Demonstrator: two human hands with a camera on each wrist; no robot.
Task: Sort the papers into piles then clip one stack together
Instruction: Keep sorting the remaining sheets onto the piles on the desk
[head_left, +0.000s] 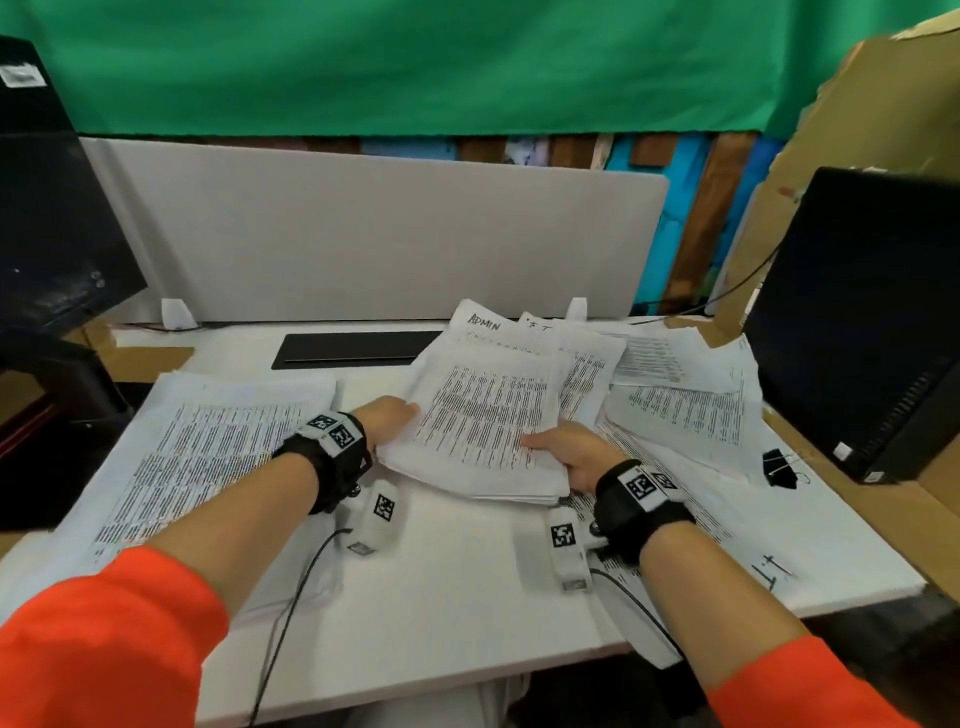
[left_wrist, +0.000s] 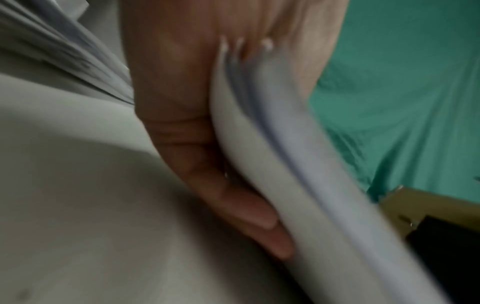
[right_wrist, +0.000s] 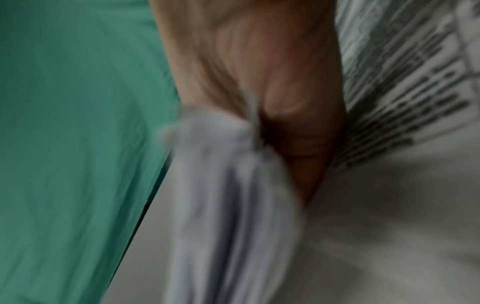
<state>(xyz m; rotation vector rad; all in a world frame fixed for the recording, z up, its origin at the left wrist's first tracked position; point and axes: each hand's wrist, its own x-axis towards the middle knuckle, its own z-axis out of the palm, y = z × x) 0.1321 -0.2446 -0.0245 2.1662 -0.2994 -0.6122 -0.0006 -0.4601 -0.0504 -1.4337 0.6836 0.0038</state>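
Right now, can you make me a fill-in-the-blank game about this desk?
1. Both hands hold one stack of papers from its ___ sides.
2. The black binder clip lies to the ___ of that stack.
3. The handwritten word on the far sheet reads ___.
4. The person's sleeves are ___.

Missing words: opposite; right; ADMIN; orange

head light: bright, even, diffuse from above; soft shadows only under the forearms and beside the held stack on the white desk
head glare: none, white paper close to washed out
head sharpness: centre fairly sharp but printed text unreadable; sleeves and near edge of desk soft
head distortion: wide-angle bowing, grey divider and desk edges curve toward the corners
left wrist: dim, heavy motion blur, left hand in shadow, paper edges smeared
right wrist: dim, stronger blur, right hand and paper streaked, print lines smeared
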